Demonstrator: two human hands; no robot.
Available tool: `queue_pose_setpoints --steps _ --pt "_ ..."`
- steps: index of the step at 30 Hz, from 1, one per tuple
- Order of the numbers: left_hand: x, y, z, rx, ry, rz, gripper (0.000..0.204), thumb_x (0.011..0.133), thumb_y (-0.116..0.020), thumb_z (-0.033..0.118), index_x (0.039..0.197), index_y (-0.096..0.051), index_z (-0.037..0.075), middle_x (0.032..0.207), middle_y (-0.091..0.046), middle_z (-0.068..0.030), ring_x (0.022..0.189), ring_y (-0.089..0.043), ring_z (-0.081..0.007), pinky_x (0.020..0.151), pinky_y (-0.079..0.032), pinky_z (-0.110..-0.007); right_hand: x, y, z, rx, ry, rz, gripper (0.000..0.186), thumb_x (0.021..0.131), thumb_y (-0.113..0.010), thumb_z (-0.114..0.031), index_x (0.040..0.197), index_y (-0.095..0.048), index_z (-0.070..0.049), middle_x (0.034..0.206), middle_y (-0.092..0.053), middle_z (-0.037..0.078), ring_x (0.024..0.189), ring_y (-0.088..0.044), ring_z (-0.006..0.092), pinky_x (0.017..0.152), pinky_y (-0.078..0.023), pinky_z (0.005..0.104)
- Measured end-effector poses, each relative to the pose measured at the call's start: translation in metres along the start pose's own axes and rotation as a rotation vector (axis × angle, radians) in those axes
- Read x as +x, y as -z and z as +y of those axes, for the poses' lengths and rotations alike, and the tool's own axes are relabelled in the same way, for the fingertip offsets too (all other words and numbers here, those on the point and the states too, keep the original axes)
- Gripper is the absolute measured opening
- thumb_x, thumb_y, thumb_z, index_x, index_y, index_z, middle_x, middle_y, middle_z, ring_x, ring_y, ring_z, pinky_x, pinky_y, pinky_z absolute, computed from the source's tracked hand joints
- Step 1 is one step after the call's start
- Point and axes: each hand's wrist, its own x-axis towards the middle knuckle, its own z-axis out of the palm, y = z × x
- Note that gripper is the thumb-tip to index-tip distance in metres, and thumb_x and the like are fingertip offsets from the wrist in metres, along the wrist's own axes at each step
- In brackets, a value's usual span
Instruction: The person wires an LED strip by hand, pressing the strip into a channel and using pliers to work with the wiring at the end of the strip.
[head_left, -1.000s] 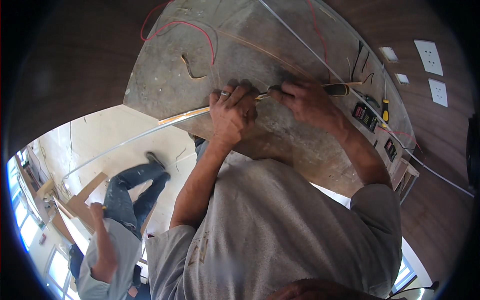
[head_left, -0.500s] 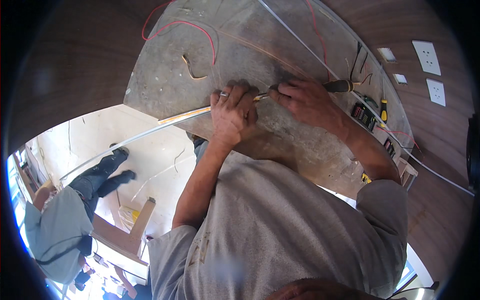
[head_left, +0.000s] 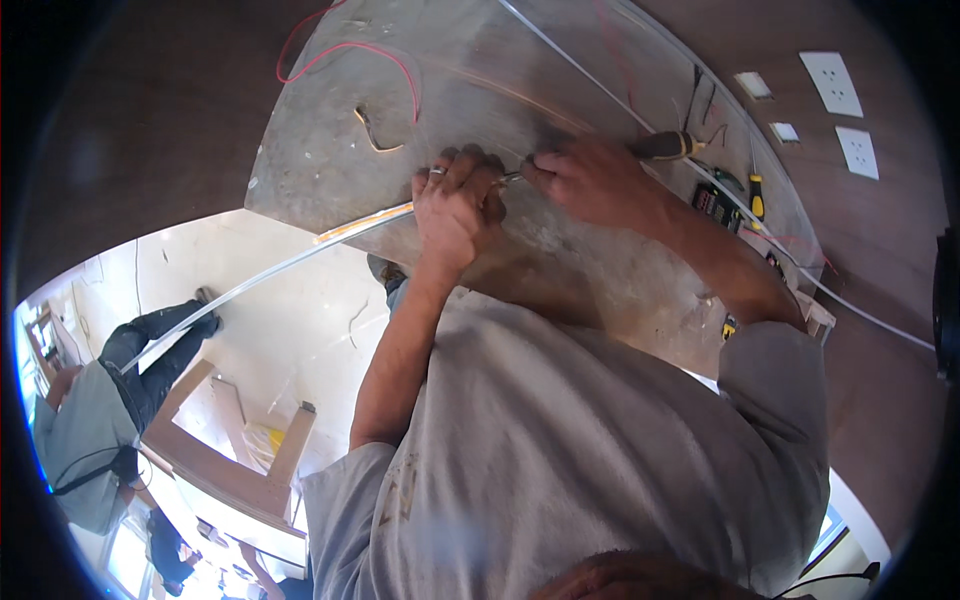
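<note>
My left hand [head_left: 452, 205], with a ring on one finger, is closed over a long thin white strip [head_left: 262, 271] with a yellow-orange face, which looks like LED strip in a channel. The strip runs out from under the fingers past the board's edge to the lower left. Close by on the right, my right hand [head_left: 585, 185] is closed around the shaft of a screwdriver; its dark, tan-ended handle [head_left: 668, 146] juts out beyond the hand. A bit of metal shows between the two hands. My fingers cover the point of contact.
Under my hands lies a scuffed grey-brown board [head_left: 330, 180]. On it are a red wire [head_left: 390, 50], a short curled piece [head_left: 372, 130], a yellow-black screwdriver [head_left: 756, 198] and dark boxes [head_left: 715, 205]. White socket plates [head_left: 831, 84] sit at right. A person [head_left: 95, 430] is at lower left.
The view has shifted slightly, and the board's contents sit a little higher in it. Both hands keep their hold, close together. The person at lower left has moved farther left.
</note>
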Motion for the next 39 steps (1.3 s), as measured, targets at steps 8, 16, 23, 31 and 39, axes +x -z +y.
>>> queue_pose_setpoints --steps 8,16,23,31,39 --pt "0.011 -0.014 -0.009 0.022 -0.077 0.038 0.036 0.078 -0.077 0.017 0.114 -0.073 0.017 0.124 -0.067 -0.0085 0.118 -0.063 -0.036 0.091 -0.045 -0.053 0.011 -0.022 0.066 0.077 -0.181 0.202 0.048 0.084 -0.064 -0.005 0.13 -0.072 -0.017 0.112 -0.071 0.006 0.103 -0.071 0.0274 0.086 -0.059 0.0435" --pt "0.004 -0.057 -0.005 0.318 -0.253 0.006 0.034 0.084 -0.066 0.022 0.114 -0.072 0.006 0.129 -0.063 -0.0217 0.125 -0.06 -0.0429 0.104 -0.044 -0.064 -0.014 -0.091 0.059 0.041 -0.421 0.538 0.065 0.087 -0.068 -0.005 0.149 -0.063 -0.02 0.138 -0.062 0.016 0.129 -0.054 0.0449 0.113 -0.041 0.0571" --pt "0.006 -0.029 -0.005 0.404 -0.042 0.043 0.029 0.082 -0.068 0.023 0.106 -0.075 0.009 0.121 -0.071 -0.015 0.117 -0.067 -0.0348 0.095 -0.053 -0.053 0.023 -0.098 0.021 0.419 -0.07 0.337 0.04 0.09 -0.071 -0.023 0.125 -0.067 -0.003 0.125 -0.061 0.025 0.122 -0.055 0.0468 0.107 -0.043 0.057" --pt "0.045 -0.001 0.066 0.175 0.204 -0.343 0.022 0.084 -0.071 0.019 0.1 -0.077 0.005 0.108 -0.076 -0.0173 0.106 -0.076 -0.0353 0.081 -0.062 -0.046 -0.012 -0.214 0.076 0.293 -0.023 0.58 0.043 0.093 -0.074 -0.022 0.132 -0.067 -0.004 0.133 -0.066 0.021 0.13 -0.057 0.0455 0.115 -0.042 0.0558" --pt "0.006 -0.013 -0.058 0.343 -0.083 -0.061 0.032 0.097 -0.062 0.033 0.117 -0.065 0.008 0.101 -0.068 -0.0153 0.084 -0.071 -0.0339 0.067 -0.057 -0.048 0.034 -0.077 0.004 0.481 -0.144 0.547 0.022 0.084 -0.082 -0.029 0.092 -0.073 -0.01 0.094 -0.064 0.012 0.098 -0.065 0.0367 0.086 -0.052 0.0507"
